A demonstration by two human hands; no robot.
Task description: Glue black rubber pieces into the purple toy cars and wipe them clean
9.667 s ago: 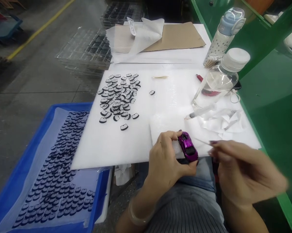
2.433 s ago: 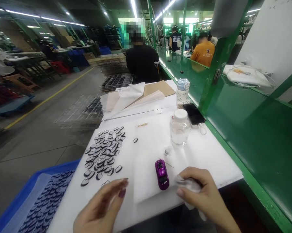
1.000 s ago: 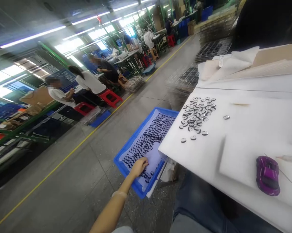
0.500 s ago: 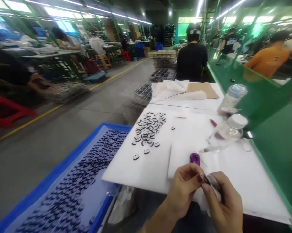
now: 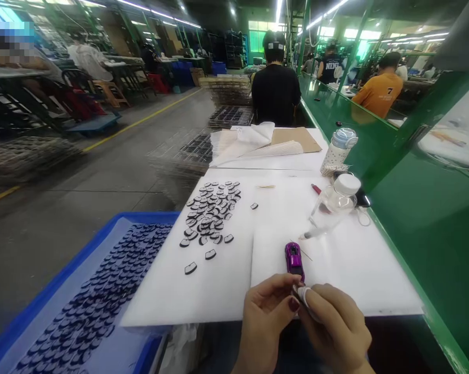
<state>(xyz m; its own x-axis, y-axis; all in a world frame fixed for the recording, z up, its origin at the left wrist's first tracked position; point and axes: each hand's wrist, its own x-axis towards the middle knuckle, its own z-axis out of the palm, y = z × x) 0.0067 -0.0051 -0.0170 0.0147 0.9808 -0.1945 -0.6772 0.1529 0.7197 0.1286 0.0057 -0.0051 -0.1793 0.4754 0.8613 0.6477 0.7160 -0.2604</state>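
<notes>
My left hand (image 5: 264, 317) is closed in a pinch at the front edge of the white work table. A small part is between its fingertips, mostly hidden now; half a second ago it showed as a thin dark piece. Beside it, my right hand (image 5: 335, 324) is closed around a white cloth (image 5: 303, 295), which is pressed up to the left fingertips. Just beyond the hands a purple toy car (image 5: 294, 255) lies on the white surface, with a thin stick near it. Many small black-edged curved pieces (image 5: 213, 213) lie in a loose heap farther left.
On the left a blue tray (image 5: 74, 254) carries rows of dark pieces. A clear bottle (image 5: 337, 200) with white cap, a drinking bottle (image 5: 337, 148) and a red pen (image 5: 316, 189) stand or lie at right. A green conveyor (image 5: 398, 208) borders the table. A person (image 5: 275, 91) sits ahead.
My view has swung to the right, so the table appears farther left. The cloth in my right hand has come over the small part, which is now largely covered.
</notes>
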